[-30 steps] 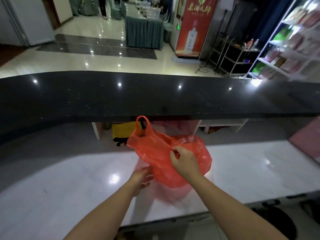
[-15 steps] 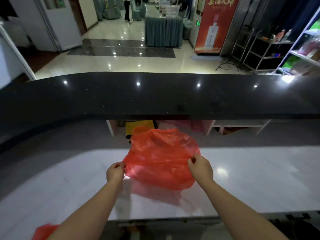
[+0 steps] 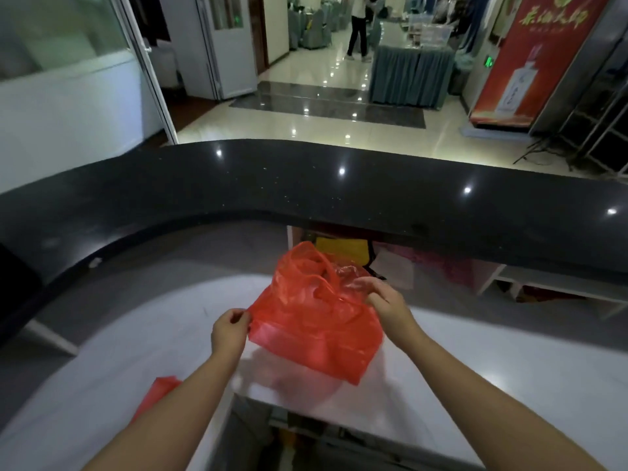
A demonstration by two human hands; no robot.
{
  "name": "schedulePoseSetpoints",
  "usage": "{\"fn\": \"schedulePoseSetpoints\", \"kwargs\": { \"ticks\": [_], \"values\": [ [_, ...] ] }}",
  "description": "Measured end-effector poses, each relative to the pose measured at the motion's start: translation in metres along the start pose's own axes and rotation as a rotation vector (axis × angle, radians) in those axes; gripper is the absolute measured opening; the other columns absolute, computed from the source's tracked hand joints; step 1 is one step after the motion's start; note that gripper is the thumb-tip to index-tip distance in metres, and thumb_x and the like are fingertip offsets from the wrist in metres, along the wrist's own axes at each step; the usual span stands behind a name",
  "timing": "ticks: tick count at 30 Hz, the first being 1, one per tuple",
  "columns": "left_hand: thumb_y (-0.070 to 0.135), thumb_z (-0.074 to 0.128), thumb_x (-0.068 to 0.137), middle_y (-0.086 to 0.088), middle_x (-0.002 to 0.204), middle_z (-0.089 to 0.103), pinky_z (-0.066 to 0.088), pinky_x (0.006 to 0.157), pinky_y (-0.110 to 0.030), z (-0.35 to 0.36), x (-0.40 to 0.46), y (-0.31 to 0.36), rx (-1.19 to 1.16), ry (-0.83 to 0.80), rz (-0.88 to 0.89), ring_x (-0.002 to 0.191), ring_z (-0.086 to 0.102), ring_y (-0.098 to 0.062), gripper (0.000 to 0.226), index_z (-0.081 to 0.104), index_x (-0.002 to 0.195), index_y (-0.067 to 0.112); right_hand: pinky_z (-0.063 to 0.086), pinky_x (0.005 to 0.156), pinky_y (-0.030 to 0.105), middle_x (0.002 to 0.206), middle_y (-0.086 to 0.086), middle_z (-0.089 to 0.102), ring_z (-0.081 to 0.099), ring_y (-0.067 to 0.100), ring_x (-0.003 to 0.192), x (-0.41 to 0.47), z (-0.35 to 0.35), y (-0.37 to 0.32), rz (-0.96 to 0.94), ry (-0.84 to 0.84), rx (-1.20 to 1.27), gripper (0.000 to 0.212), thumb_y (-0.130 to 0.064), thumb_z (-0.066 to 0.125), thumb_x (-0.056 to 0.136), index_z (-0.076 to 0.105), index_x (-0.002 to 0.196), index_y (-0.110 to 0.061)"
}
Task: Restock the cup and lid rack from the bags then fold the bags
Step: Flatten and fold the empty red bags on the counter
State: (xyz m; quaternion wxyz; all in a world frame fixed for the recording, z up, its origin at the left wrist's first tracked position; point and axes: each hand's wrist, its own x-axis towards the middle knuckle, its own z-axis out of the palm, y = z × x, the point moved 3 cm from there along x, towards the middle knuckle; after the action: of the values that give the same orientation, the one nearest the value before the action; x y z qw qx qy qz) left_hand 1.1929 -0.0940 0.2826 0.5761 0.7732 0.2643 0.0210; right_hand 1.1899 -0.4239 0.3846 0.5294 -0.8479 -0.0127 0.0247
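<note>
The thin, translucent red plastic carrier bag (image 3: 316,321) hangs between my two hands, held up just above the white marble table (image 3: 509,368) near its front edge. It looks slack and flat, with nothing I can make out inside it, so I judge the restocking part done for this bag and the folding step now in hand. My left hand (image 3: 229,329) has its fingers (image 3: 238,316) curled, pinching the bag's left corner. My right hand (image 3: 387,302) is at the upper right, its fingers pinching the crumpled mouth where the loop handles (image 3: 326,283) bunch up; the exact grip is partly hidden by the plastic.

The next move, as I see it, calls for pulling the two sides apart to smooth the film, laying it flat on the table and bringing the handles down over the body. Thin film will slip and spring back, so I should press the crease.

A second piece of red plastic (image 3: 156,392) lies on the table by my left forearm, likely another bag; I cannot tell whether it is folded. Beyond is the raised black stone counter ledge (image 3: 306,185). No cup and lid rack is in view.
</note>
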Motion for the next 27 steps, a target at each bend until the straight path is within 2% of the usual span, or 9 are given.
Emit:
{"fn": "schedulePoseSetpoints", "kwargs": {
  "ticks": [3,6,8,10,13,17,20,22,27],
  "values": [
    [0.015,0.06,0.094,-0.004,0.084,0.071,0.055,0.078,-0.039,-0.013,0.006,0.016,-0.029,0.095,0.013,0.083,0.067,-0.026,0.012,0.069,0.087,0.017,0.053,0.091,0.039,0.102,-0.011,0.072,0.065,0.007,0.098,0.002,0.01,-0.031,-0.029,-0.118,-0.013,0.035,-0.05,0.05,0.095,0.075,0.105,-0.029],
    [0.017,0.06,0.094,-0.002,0.088,0.071,0.055,0.08,-0.039,-0.024,0.014,0.029,-0.037,0.145,0.05,0.086,0.066,-0.024,0.011,0.07,0.09,0.017,0.053,0.079,0.023,0.095,-0.02,0.069,0.065,0.002,0.091,-0.003,0.021,-0.05,-0.098,-0.182,-0.099,0.042,-0.072,0.052,0.087,0.072,0.1,-0.037],
    [0.018,0.06,0.094,-0.002,0.088,0.071,0.056,0.082,-0.04,-0.031,0.018,0.034,-0.062,0.177,0.062,0.087,0.066,-0.024,0.01,0.07,0.09,0.017,0.048,0.065,0.014,0.086,-0.023,0.066,0.064,-0.002,0.079,-0.003,0.026,-0.056,-0.145,-0.164,-0.13,0.026,-0.061,0.061,0.09,0.071,0.088,-0.037],
    [0.02,0.061,0.095,-0.001,0.09,0.071,0.056,0.084,-0.041,-0.038,0.022,0.039,-0.081,0.225,0.078,0.088,0.066,-0.024,0.01,0.07,0.093,0.018,0.045,0.06,0.013,0.077,-0.019,0.066,0.062,-0.001,0.071,-0.001,0.025,-0.058,-0.162,-0.113,-0.135,0.019,-0.045,0.064,0.095,0.07,0.081,-0.034],
    [0.022,0.058,0.097,0.0,0.094,0.07,0.056,0.082,-0.039,-0.048,0.028,0.046,-0.087,0.292,0.111,0.09,0.066,-0.023,0.011,0.069,0.098,0.019,0.052,0.071,0.023,0.082,-0.006,0.068,0.065,0.007,0.079,0.004,0.016,-0.047,-0.13,-0.05,-0.146,0.022,-0.034,0.063,0.099,0.073,0.084,-0.022],
    [0.023,0.055,0.1,0.005,0.093,0.067,0.053,0.077,-0.036,-0.062,0.027,0.042,-0.09,0.369,0.152,0.087,0.063,-0.019,0.01,0.065,0.097,0.027,0.048,0.073,0.033,0.087,0.002,0.063,0.062,0.016,0.083,0.01,-0.006,-0.003,-0.005,0.078,-0.184,0.023,-0.029,0.06,0.1,0.073,0.087,-0.014],
    [0.021,0.057,0.1,0.003,0.094,0.068,0.051,0.078,-0.034,-0.069,0.019,0.017,-0.014,0.32,0.177,0.089,0.063,-0.02,0.01,0.066,0.096,0.024,0.043,0.074,0.033,0.087,-0.004,0.065,0.063,0.022,0.088,0.004,-0.022,0.046,0.163,0.149,-0.251,0.025,-0.031,0.059,0.101,0.077,0.093,-0.016],
    [0.016,0.061,0.098,0.001,0.094,0.069,0.049,0.076,-0.032,-0.071,0.011,-0.005,0.082,0.241,0.224,0.089,0.064,-0.02,0.009,0.068,0.095,0.021,0.042,0.072,0.033,0.085,0.002,0.072,0.065,0.028,0.089,-0.005,-0.03,0.08,0.284,0.166,-0.319,0.028,-0.03,0.056,0.102,0.078,0.091,-0.015],
    [0.014,0.069,0.093,0.0,0.099,0.07,0.052,0.073,-0.028,-0.055,-0.009,-0.041,0.334,-0.065,0.254,0.083,0.066,-0.015,0.011,0.07,0.101,0.021,0.043,0.082,0.033,0.105,0.008,0.075,0.064,0.029,0.1,-0.031,-0.033,0.129,0.448,0.144,-0.319,0.03,-0.032,0.055,0.101,0.078,0.104,-0.013]
  ]
}}
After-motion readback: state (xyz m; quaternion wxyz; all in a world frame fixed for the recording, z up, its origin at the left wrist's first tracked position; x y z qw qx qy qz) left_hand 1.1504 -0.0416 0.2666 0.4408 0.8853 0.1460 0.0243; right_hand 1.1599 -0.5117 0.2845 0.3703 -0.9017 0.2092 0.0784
